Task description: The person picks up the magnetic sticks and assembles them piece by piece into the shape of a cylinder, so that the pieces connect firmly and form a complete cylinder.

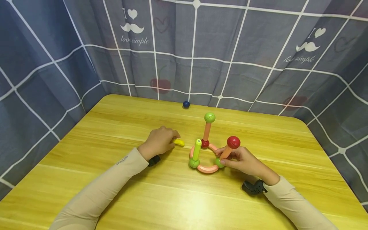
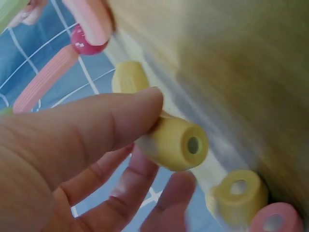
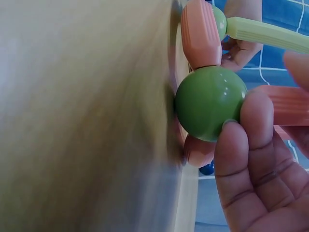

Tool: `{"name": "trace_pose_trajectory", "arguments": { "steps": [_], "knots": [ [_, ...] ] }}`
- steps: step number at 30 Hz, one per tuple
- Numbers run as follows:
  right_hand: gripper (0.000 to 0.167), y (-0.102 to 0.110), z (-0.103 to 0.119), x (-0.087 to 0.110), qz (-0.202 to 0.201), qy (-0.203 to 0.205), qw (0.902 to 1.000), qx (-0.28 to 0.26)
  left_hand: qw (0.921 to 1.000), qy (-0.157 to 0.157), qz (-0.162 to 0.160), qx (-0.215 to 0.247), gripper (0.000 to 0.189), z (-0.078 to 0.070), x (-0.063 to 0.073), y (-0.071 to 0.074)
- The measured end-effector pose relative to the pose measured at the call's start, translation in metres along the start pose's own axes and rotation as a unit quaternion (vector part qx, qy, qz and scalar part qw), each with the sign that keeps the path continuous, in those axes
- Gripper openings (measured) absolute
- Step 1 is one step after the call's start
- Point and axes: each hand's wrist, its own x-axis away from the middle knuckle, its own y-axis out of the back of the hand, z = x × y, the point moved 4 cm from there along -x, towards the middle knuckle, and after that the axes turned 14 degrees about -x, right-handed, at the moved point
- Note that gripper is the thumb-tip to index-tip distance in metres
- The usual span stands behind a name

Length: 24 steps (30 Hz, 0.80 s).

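In the head view my left hand (image 1: 162,141) pinches a yellow curved magnetic stick (image 1: 179,142) just above the table; its round end with a metal disc faces the left wrist camera. My right hand (image 1: 244,159) grips the base of a built frame, fingertips on a green ball (image 3: 210,102) where an orange stick (image 1: 226,152) rises to a red ball (image 1: 233,142). Pink curved sticks (image 1: 208,169) join the base balls in a ring. A lime stick (image 1: 197,150) stands on another green ball (image 1: 194,163). The rear upright stick (image 1: 207,131) carries a green ball (image 1: 210,117).
A dark blue ball (image 1: 186,104) lies near the table's back edge. Another yellow piece (image 2: 239,198) and a pink piece (image 2: 276,220) lie near the left hand, hidden in the head view. Checked curtains (image 1: 175,70) enclose the wooden table (image 1: 138,198) at the back and sides.
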Motion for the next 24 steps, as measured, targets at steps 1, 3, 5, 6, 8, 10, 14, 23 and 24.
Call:
{"name": "trace_pose_trajectory", "arguments": {
  "steps": [1,3,5,6,8,10,14,23,24],
  "knots": [
    [0.002,0.0,0.001,0.0,-0.002,-0.003,1.0,0.0,0.9999,-0.003,-0.001,0.013,0.032,0.0,-0.001,0.001],
    [0.008,0.0,0.001,0.002,-0.006,-0.01,0.9999,0.002,0.999,-0.007,-0.001,0.043,0.03,0.0,-0.002,0.003],
    [0.014,0.0,0.002,0.003,-0.012,-0.017,0.9998,0.004,0.9972,-0.013,-0.003,0.073,0.031,0.001,-0.003,0.005],
    [0.014,0.0,0.002,0.003,-0.016,-0.019,0.9997,0.006,0.9964,-0.018,-0.008,0.082,0.031,0.001,-0.003,0.007],
    [0.011,0.0,0.003,0.004,-0.027,-0.017,0.9994,0.014,0.9942,-0.023,-0.023,0.103,0.032,0.003,-0.004,0.013],
    [0.01,0.001,0.005,0.005,-0.044,-0.014,0.9988,0.016,0.9909,-0.023,-0.044,0.125,0.031,0.003,-0.006,0.02],
    [0.032,0.003,0.009,0.008,-0.087,-0.004,0.9962,-0.002,0.9789,-0.018,-0.109,0.172,0.031,0.003,-0.01,0.039],
    [0.054,0.002,0.017,0.008,-0.139,0.057,0.9857,-0.078,0.9401,-0.053,-0.209,0.264,0.034,-0.012,-0.023,0.076],
    [0.053,0.002,0.019,0.008,-0.141,0.066,0.9839,-0.088,0.9375,-0.063,-0.207,0.272,0.033,-0.015,-0.025,0.079]
  ]
}}
